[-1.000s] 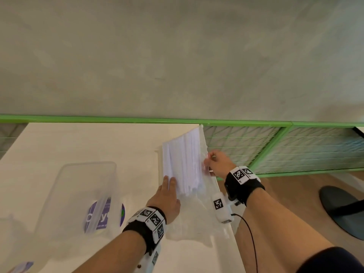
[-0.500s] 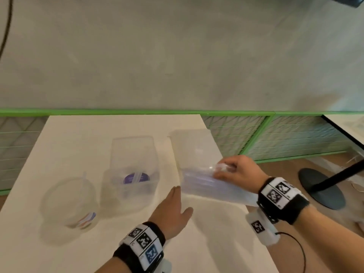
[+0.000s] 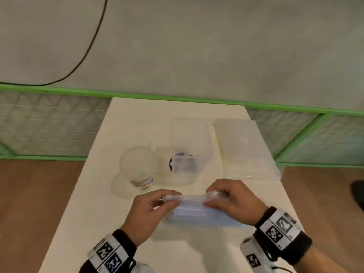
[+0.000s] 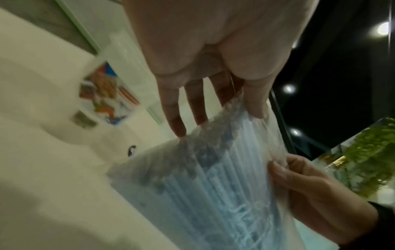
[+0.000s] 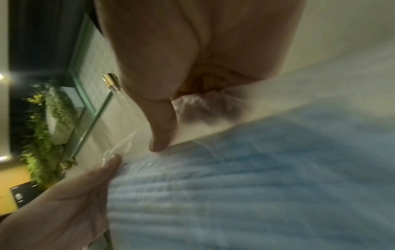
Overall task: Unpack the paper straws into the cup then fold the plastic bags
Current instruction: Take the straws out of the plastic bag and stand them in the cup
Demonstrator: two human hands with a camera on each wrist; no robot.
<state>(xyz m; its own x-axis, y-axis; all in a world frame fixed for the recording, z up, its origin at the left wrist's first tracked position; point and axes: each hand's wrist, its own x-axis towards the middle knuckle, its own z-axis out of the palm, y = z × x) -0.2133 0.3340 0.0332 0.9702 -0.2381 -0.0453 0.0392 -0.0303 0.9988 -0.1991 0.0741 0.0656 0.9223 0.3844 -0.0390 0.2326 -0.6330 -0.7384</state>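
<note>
A clear plastic bag of pale blue paper straws [image 3: 197, 212] [image 4: 213, 182] [image 5: 245, 177] is held just above the white table [image 3: 94, 203] near its front. My left hand [image 3: 157, 201] [image 4: 213, 108] pinches the bag's top edge at its left end. My right hand [image 3: 222, 198] [image 5: 162, 121] pinches the same edge at its right end. A round clear cup [image 3: 138, 166] with a coloured print stands behind the hands, to the left. One straw leans in it.
A square clear container [image 3: 189, 150] with a purple label stands right of the cup. More clear plastic bags [image 3: 244, 148] lie flat at the table's far right. A green-framed mesh fence [image 3: 315, 133] runs behind the table. Wooden floor lies on both sides.
The right hand has carried the bag of straws from the far right of the table to the front middle. The left hand has left the table and taken hold of the bag's top edge.
</note>
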